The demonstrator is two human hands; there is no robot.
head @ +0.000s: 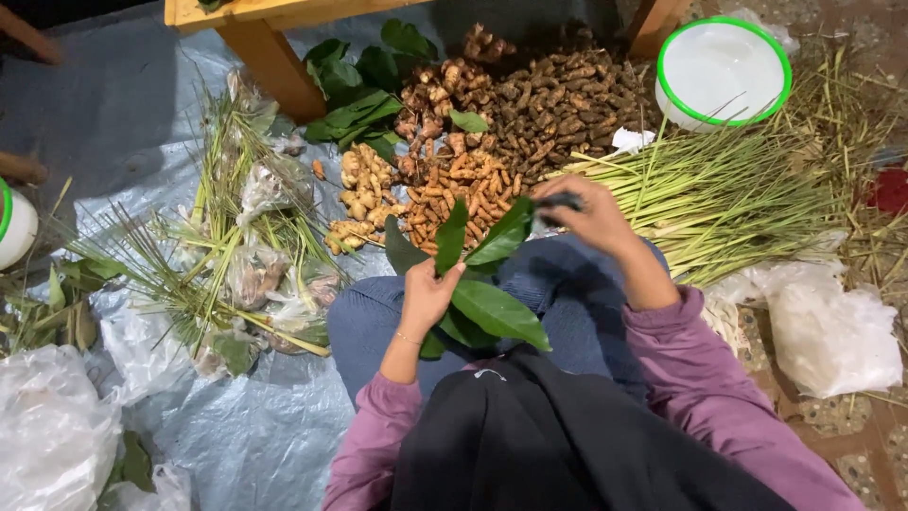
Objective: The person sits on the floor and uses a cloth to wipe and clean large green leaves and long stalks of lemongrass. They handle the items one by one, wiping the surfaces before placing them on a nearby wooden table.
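Grey tarp spread over floor; root heap at tarp's far edge, loose leaves beside it; lemongrass stalks toward right edge; white green-rimmed bowl at far right corner; bagged bundles left; plastic bags near right edge.

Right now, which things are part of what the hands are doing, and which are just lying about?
In hand:
left hand holding green leaves
right hand gripping a small dark thing, too blurred to identify

Lying about:
root piles
lemongrass stalks
white basin
bagged bundles
plastic bags
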